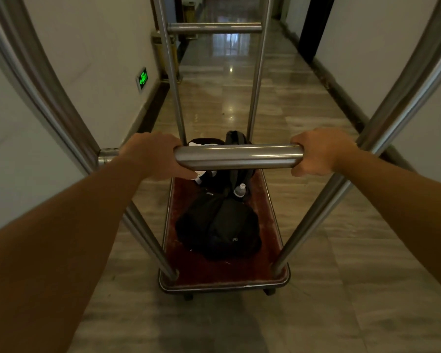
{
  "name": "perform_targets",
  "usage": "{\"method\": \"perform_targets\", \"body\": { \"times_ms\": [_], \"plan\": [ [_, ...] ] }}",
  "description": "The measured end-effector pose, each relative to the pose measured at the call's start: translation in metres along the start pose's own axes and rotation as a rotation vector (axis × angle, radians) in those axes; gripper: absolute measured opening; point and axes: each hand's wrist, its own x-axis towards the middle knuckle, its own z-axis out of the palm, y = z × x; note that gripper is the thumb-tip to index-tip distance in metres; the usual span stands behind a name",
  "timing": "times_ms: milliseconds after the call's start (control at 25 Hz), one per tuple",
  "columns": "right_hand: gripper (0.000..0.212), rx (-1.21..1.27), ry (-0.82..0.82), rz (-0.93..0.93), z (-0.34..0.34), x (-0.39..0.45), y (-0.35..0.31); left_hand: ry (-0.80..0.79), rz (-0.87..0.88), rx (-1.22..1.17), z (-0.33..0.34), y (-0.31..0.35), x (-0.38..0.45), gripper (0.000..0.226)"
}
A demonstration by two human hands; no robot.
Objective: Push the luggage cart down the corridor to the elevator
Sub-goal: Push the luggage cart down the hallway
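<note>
The luggage cart [224,282] stands in front of me, with a dark red carpeted deck and curved steel posts rising on both sides. Its steel handle bar [238,156] crosses the middle of the view. My left hand [153,155] is wrapped around the bar's left end and my right hand [321,152] around its right end. On the deck lies a black backpack [219,225] with a small bottle [239,190] beside it, and more dark bags sit behind, partly hidden by the bar.
A narrow corridor with glossy tiled floor [278,103] runs ahead. The left wall is close to the cart and carries a green exit sign [142,79]; a bin [166,54] stands by that wall further on. A dark doorway [316,26] opens on the right.
</note>
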Motion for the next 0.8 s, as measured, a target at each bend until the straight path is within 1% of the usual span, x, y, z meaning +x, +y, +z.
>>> {"method": "perform_targets", "body": {
  "times_ms": [80,160,280,400,600,800],
  "plan": [
    [0.044,0.008,0.01,-0.027,0.001,0.034,0.004,-0.007,0.013,0.004,0.002,-0.018,0.033,0.073],
    [0.042,0.011,0.019,-0.048,0.0,0.076,0.009,0.021,0.003,0.004,0.005,-0.04,0.073,0.077],
    [0.045,0.013,0.029,-0.071,0.001,0.138,0.02,0.055,-0.006,0.028,0.012,-0.071,0.13,0.083],
    [0.046,0.009,0.04,-0.078,0.003,0.204,0.038,0.057,-0.023,0.044,0.016,-0.099,0.197,0.087],
    [0.045,0.034,0.042,-0.067,0.002,0.319,0.072,0.044,-0.048,0.045,0.017,-0.138,0.312,0.084],
    [0.048,0.032,0.071,-0.072,0.005,0.419,0.098,0.064,-0.049,0.04,0.017,-0.174,0.407,0.077]
  ]
}}
